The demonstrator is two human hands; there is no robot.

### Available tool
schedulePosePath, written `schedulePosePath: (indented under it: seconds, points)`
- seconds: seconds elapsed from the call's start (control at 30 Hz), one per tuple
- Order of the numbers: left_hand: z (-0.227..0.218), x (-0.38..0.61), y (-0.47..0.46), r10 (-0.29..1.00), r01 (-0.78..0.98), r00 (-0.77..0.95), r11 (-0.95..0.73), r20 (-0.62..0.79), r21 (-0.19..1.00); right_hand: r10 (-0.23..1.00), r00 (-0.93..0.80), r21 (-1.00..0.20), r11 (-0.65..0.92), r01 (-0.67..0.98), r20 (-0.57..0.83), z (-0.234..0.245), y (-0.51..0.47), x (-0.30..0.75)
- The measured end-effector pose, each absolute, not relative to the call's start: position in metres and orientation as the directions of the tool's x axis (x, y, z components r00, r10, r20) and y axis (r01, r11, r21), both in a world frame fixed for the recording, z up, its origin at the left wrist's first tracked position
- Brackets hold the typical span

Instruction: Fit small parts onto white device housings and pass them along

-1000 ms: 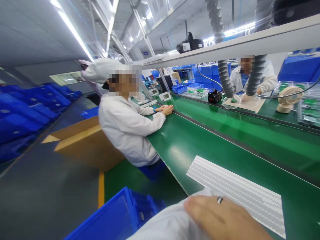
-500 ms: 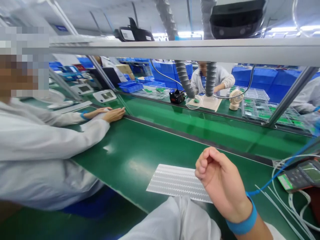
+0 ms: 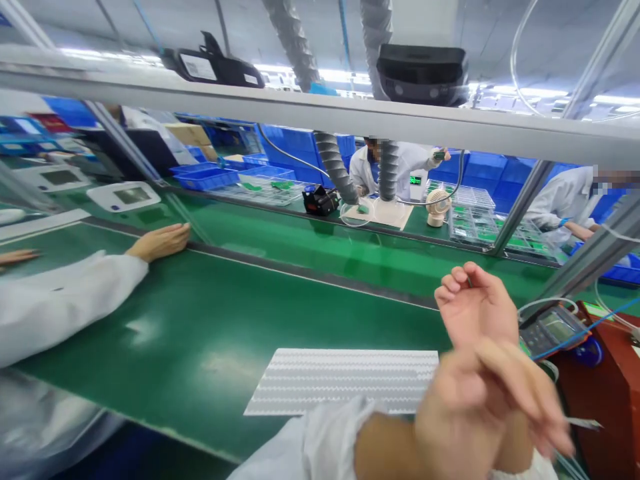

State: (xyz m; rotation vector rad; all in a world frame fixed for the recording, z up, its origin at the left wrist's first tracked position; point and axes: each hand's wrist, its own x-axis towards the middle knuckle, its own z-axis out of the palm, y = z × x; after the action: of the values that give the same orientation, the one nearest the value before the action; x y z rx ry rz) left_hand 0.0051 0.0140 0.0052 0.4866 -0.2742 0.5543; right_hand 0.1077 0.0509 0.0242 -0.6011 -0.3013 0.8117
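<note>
My right hand (image 3: 475, 308) is raised over the green bench (image 3: 210, 320), its fingers curled into a loose fist with nothing visible in them. My left hand (image 3: 487, 407), in a white sleeve (image 3: 320, 443), reaches across and lies over my right wrist; it is smeared by motion. A thin pale sliver (image 3: 583, 423) sticks out beyond its fingertips. A white ribbed sheet (image 3: 345, 380) lies flat on the bench just left of both hands.
A handheld meter (image 3: 555, 328) with a blue cable (image 3: 583, 328) sits on a red-brown box (image 3: 603, 393) at right. A co-worker's hand (image 3: 160, 241) rests on the bench at left. Across the belt are a fan (image 3: 438, 204), component trays (image 3: 480, 223) and two seated people.
The view has swung right. My right hand rose further from the bench, and my left hand came up over its wrist, hiding the blue wrist strap.
</note>
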Motion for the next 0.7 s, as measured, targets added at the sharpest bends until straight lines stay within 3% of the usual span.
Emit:
schedulePosePath:
  seconds: [0.1,0.3,0.53,0.7]
  points:
    - [0.021,0.016,0.050,0.606,-0.673,0.739,0.662,0.294,0.330,0.634,0.771,-0.653,0.610,-0.449,0.062,0.024,0.045,0.114]
    - [0.025,0.032,0.080,0.748,-0.770,0.614,0.499,0.251,0.398,0.459,0.868,-0.700,0.683,-0.209,0.189,0.025,0.047,0.092]
    - [0.004,0.055,0.094,0.870,-0.831,0.311,0.054,0.383,0.553,0.458,0.777,-0.764,0.643,0.047,0.433,0.010,0.057,0.078]
    - [-0.002,0.057,0.094,0.844,-0.778,0.374,0.060,0.385,0.626,0.470,0.728,-0.786,0.599,0.153,0.500,0.001,0.056,0.082]
